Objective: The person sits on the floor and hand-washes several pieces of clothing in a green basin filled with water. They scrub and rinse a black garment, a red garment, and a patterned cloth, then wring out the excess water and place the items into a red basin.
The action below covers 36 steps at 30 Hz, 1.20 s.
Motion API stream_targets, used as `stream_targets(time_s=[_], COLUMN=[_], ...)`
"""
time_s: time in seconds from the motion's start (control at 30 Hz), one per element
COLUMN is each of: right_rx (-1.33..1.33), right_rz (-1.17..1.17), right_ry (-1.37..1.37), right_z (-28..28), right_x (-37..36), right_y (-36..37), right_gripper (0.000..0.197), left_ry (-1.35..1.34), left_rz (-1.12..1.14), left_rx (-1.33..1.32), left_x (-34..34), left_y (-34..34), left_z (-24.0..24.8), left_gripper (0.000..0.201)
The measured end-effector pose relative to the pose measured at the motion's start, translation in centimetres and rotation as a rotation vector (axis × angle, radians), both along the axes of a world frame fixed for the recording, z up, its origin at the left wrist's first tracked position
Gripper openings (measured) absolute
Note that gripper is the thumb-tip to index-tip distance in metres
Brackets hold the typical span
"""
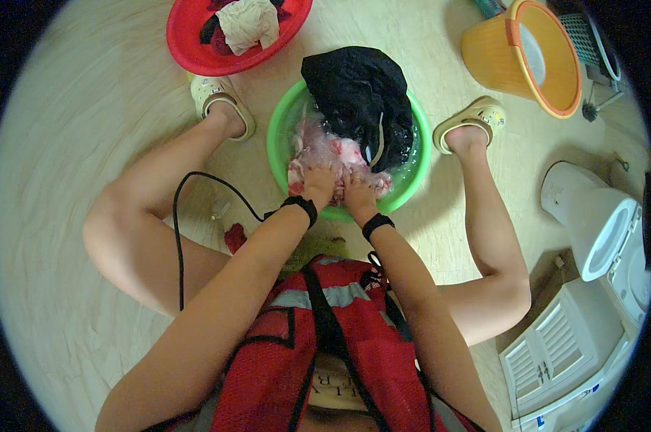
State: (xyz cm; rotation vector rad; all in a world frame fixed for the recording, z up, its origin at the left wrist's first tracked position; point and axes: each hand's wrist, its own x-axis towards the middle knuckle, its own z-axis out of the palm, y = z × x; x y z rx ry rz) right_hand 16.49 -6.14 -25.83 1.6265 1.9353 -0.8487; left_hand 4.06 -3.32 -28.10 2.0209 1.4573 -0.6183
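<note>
A light green basin [420, 175] of water stands on the floor between my feet. In its near part lies a wet, bunched pink-and-white garment [348, 151] with red patches. My left hand [320, 185] and my right hand [359, 193] are side by side at the near rim, fingers curled into that wet cloth and partly hidden by it. A black garment [358, 86] with a pale cord fills the far side of the basin and hangs over its far rim. Suds or bubbles show in the water around both pieces.
A red basin [178, 43] with dark and cream clothes stands at the far left. An orange bucket [484, 54] lies tipped at the far right. Further right are a toilet [581, 205] and a white slatted cabinet [556, 345]. A black cable [176, 230] loops by my left arm.
</note>
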Motion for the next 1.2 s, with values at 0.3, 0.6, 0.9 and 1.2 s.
stream_targets(time_s=[0.3, 0.6, 0.9, 1.2], right_rx=[-0.114, -0.137, -0.210, 0.244], right_rz=[0.060, 0.043, 0.055, -0.251], right_ry=[0.058, 0.174, 0.100, 0.817], right_z=[-4.8, -0.8, 3.8, 14.5], right_x=[1.0, 1.5, 1.6, 1.3], right_y=[0.3, 2.7, 2.6, 5.1], right_gripper=[0.022, 0.028, 0.038, 0.088], left_ry=[0.022, -0.120, -0.113, -0.798], left_rz=[-0.106, 0.015, -0.089, 0.142], left_rx=[-0.025, -0.146, 0.182, 0.256], left_x=[0.6, -1.2, -5.8, -3.4], left_y=[0.5, 1.7, -0.1, 6.7], left_z=[-1.7, 0.0, 3.0, 15.4], left_gripper=[0.017, 0.039, 0.033, 0.020])
